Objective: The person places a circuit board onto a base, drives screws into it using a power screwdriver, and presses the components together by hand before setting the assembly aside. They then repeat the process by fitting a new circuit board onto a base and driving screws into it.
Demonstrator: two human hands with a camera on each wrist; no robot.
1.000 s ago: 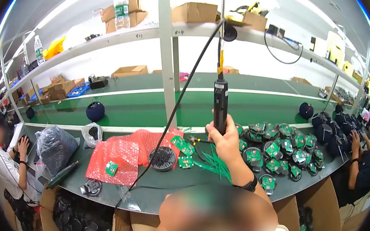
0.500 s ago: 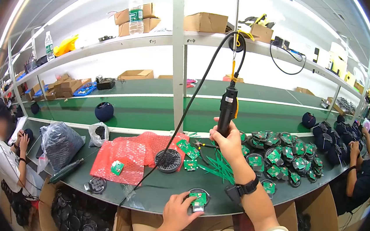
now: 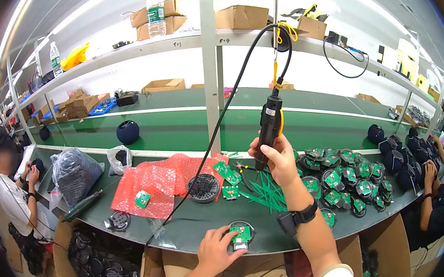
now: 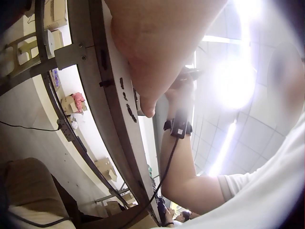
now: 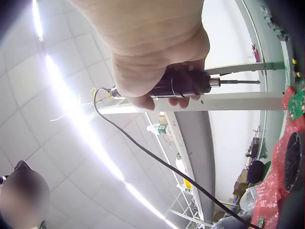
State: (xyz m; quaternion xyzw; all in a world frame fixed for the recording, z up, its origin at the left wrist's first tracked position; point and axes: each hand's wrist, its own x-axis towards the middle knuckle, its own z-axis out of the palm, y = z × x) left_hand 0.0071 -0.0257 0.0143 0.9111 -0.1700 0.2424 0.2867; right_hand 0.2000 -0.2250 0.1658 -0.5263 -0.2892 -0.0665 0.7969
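Note:
My right hand (image 3: 279, 158) grips a black electric screwdriver (image 3: 270, 122), which hangs from a cord above the bench. In the right wrist view the fingers wrap round the screwdriver (image 5: 178, 86), and its thin bit (image 5: 240, 82) sticks out past the hand. At the bench's front edge my left hand (image 3: 216, 251) holds a green circuit board (image 3: 243, 232) seated on a round black part, with fingers at the board's left side and thumb by its lower end. The left wrist view shows the left hand (image 4: 157, 52) from behind; the board is hidden there.
A heap of round parts with circuit boards (image 3: 348, 177) lies to the right. Green strips (image 3: 266, 193), pink bubble wrap (image 3: 141, 181) and a round dish of small dark pieces (image 3: 203, 188) lie mid-bench. Cardboard boxes stand below the front edge. People sit at both sides.
The left hand and the board, blurred over a second ago, now show clearly at the bench edge. The right hand and screwdriver have come slightly lower since half a second ago.

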